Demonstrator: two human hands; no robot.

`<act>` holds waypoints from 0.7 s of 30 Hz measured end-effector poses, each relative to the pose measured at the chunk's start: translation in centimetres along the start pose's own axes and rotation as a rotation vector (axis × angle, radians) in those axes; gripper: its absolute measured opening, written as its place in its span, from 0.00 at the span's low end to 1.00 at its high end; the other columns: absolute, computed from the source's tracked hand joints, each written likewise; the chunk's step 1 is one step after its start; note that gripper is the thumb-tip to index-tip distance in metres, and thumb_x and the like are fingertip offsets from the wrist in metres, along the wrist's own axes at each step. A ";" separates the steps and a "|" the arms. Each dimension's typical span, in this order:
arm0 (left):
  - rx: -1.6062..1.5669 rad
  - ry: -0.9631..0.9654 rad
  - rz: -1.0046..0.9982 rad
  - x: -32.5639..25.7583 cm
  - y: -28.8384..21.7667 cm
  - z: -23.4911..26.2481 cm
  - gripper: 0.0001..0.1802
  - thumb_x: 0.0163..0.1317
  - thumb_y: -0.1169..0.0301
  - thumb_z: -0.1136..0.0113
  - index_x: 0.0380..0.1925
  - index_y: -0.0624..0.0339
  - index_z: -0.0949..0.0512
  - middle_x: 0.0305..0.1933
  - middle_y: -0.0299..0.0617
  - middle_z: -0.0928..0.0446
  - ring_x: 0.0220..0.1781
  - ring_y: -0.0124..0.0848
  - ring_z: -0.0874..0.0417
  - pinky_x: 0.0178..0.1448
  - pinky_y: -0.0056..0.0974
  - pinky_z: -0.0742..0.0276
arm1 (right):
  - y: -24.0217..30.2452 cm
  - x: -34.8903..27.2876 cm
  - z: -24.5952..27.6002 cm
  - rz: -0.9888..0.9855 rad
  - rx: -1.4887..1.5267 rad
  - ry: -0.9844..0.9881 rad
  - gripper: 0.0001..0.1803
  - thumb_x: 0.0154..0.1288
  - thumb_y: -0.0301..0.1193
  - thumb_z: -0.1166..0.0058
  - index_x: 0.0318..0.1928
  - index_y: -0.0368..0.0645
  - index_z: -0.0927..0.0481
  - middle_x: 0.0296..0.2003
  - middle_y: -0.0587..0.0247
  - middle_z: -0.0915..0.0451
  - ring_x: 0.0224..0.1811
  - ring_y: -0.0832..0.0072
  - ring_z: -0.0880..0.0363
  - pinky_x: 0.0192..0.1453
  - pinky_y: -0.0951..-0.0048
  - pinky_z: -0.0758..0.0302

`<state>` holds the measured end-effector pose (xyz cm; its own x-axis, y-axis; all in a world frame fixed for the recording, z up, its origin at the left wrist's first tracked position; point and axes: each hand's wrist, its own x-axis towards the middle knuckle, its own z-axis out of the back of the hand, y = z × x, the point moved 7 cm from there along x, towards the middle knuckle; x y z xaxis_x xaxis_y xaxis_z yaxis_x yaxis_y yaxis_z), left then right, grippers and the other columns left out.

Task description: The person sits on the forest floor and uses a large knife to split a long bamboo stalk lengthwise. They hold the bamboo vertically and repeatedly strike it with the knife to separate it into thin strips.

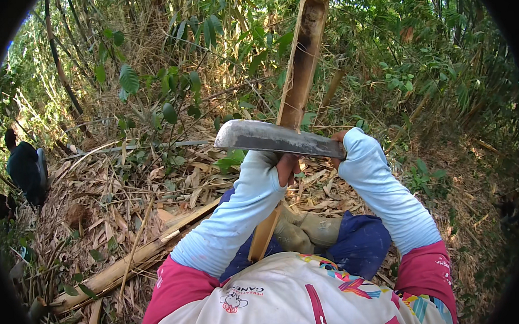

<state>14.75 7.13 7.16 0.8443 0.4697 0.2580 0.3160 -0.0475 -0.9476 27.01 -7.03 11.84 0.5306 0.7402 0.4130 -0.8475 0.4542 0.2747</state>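
A split length of bamboo stands tilted before me, its hollow brown inside facing me and its lower end down between my legs. Just below the blade, my left hand is closed around the bamboo, partly covered by the blade and the sleeve. My right hand is closed at the right end of a machete; its handle is mostly hidden by the hand and cuff. The broad grey blade lies crosswise over the bamboo, its rounded tip pointing left. Whether the edge bites into the bamboo cannot be seen.
Long bamboo pieces lie on dry leaf litter at the left. A dark object stands at the far left. My boots are below my hands. Leafy plants and bamboo thicket rise ahead.
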 end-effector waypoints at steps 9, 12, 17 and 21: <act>-0.042 -0.002 -0.063 -0.6 0.7 -1.0 0.14 0.68 0.62 0.47 0.28 0.59 0.29 0.20 0.35 0.31 0.17 0.24 0.30 0.20 0.31 0.37 | 3.8 1.6 0.2 0.121 -0.085 0.048 0.23 0.40 0.25 0.34 0.43 0.44 0.18 0.34 0.57 0.19 0.40 0.60 0.20 0.48 0.68 0.24; 0.068 0.091 -0.020 -0.7 0.3 -1.4 0.18 0.70 0.55 0.51 0.31 0.59 0.29 0.20 0.35 0.32 0.17 0.24 0.30 0.20 0.31 0.37 | 5.0 2.6 0.9 0.174 -0.248 0.164 0.23 0.39 0.27 0.35 0.43 0.45 0.17 0.36 0.56 0.17 0.42 0.57 0.20 0.55 0.66 0.28; 0.077 0.133 -0.086 -1.1 0.5 -1.0 0.19 0.69 0.53 0.49 0.34 0.59 0.29 0.21 0.36 0.30 0.17 0.25 0.29 0.20 0.30 0.35 | 5.3 2.6 1.7 0.229 -0.196 0.102 0.22 0.38 0.27 0.36 0.41 0.43 0.17 0.35 0.55 0.17 0.41 0.57 0.20 0.56 0.65 0.29; -0.031 0.137 -0.073 -1.0 1.3 -1.0 0.18 0.68 0.54 0.46 0.38 0.60 0.29 0.21 0.36 0.29 0.16 0.24 0.29 0.18 0.29 0.34 | 7.2 3.0 1.8 0.252 -0.290 0.172 0.18 0.37 0.31 0.34 0.34 0.42 0.18 0.29 0.53 0.19 0.36 0.56 0.20 0.51 0.66 0.26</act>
<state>14.77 5.74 5.92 0.8688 0.3487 0.3515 0.3902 -0.0455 -0.9196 22.57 -2.41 16.63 0.3170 0.9066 0.2785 -0.9327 0.3512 -0.0819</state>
